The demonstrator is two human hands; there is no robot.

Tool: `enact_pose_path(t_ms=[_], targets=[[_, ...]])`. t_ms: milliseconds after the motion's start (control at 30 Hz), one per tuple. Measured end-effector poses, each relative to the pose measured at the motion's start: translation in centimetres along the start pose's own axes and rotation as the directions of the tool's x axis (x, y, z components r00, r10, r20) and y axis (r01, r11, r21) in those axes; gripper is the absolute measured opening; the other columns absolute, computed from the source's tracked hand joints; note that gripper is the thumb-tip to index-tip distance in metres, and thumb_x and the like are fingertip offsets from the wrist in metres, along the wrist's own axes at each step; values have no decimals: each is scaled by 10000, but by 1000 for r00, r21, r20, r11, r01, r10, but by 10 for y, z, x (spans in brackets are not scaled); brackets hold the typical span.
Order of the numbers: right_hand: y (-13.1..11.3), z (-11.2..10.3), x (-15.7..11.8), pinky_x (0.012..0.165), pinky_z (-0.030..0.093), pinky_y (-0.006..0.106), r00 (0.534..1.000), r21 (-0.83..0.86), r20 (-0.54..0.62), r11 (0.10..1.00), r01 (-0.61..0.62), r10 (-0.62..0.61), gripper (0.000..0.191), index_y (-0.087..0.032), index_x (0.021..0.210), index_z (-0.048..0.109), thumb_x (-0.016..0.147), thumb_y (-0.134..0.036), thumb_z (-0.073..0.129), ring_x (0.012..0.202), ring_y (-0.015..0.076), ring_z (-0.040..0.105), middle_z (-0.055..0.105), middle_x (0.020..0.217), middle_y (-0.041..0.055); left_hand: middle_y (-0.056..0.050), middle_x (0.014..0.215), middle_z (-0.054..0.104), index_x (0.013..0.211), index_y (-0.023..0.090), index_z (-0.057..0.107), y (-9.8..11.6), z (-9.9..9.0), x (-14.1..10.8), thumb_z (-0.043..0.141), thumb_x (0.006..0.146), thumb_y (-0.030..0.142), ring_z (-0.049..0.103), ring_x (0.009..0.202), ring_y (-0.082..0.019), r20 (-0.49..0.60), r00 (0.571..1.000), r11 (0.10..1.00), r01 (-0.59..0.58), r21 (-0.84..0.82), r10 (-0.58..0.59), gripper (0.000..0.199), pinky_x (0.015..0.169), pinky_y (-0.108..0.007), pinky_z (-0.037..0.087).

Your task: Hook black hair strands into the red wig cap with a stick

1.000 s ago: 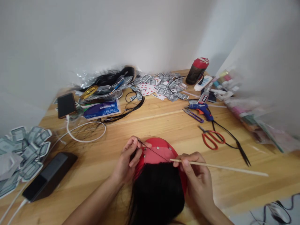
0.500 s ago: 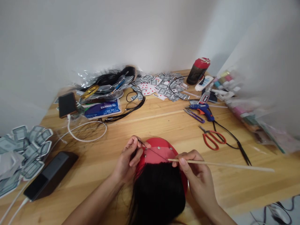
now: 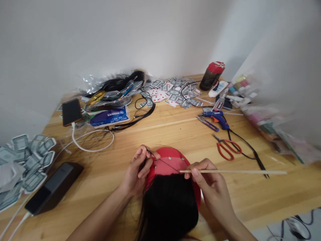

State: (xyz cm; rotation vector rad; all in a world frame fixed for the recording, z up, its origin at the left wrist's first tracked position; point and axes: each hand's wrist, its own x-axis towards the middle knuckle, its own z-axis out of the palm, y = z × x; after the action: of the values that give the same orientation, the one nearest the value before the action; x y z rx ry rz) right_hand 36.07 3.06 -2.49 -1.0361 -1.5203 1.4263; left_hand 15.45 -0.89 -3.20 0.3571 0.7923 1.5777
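Observation:
A red cap-covered form (image 3: 170, 152) with silver studs sits at the near edge of the table, and black hair (image 3: 170, 204) hangs over its lower part. My left hand (image 3: 140, 167), at the form's left side, pinches a thin dark strand of hair that runs taut across the red surface. My right hand (image 3: 209, 180) grips a thin wooden stick (image 3: 233, 171) at the form's right side. The stick's tip meets the strand close to the top edge of the black hair.
Red-handled scissors (image 3: 229, 149), a blue glue gun (image 3: 215, 117) and small snips (image 3: 208, 124) lie to the right. Behind are scattered cards (image 3: 157, 95) and a dark bottle with a red top (image 3: 212, 76). A phone (image 3: 71, 112) and a black device (image 3: 55, 187) lie left.
The far end of the stick in my right hand has swung up a little, so the stick lies nearly level. My left hand has barely moved.

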Motion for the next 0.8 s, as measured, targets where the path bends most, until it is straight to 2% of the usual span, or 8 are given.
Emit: enact_pose_path(t_ms=[233, 433, 667, 800], targets=[[3, 1, -2, 706, 485, 285, 999, 15, -28, 999, 44, -43, 201, -247, 772, 637, 956, -324, 610, 739, 180, 649, 664, 742, 7, -27, 722, 710, 720, 152, 536, 0, -2, 0, 660, 897, 295, 70, 338, 19, 34, 999, 1000, -1, 10, 0, 259, 307, -92, 121], [0, 4, 0, 684, 472, 259, 997, 7, -31, 998, 64, -64, 201, -251, 761, 655, 948, -317, 622, 721, 161, 646, 658, 729, -5, -27, 697, 713, 706, 149, 556, -1, -3, 0, 684, 882, 298, 76, 327, 25, 42, 999, 1000, -4, 2, 4, 264, 307, -101, 104], [-1, -2, 2, 643, 464, 245, 999, 56, 34, 998, -2, 1, 221, -234, 764, 655, 944, -358, 628, 689, 153, 633, 664, 717, 0, -37, 714, 721, 719, 146, 573, -1, -4, 2, 681, 880, 271, 57, 334, 18, 37, 999, 1000, -5, -6, 5, 230, 296, -107, 90], [1, -3, 3, 653, 453, 255, 994, 151, 59, 983, -105, 97, 205, -235, 796, 636, 941, -379, 634, 697, 154, 625, 667, 720, -6, -23, 712, 708, 728, 146, 568, -2, -6, 3, 661, 888, 246, 54, 335, 18, 35, 999, 1000, -2, 9, 1, 211, 292, -98, 110]])
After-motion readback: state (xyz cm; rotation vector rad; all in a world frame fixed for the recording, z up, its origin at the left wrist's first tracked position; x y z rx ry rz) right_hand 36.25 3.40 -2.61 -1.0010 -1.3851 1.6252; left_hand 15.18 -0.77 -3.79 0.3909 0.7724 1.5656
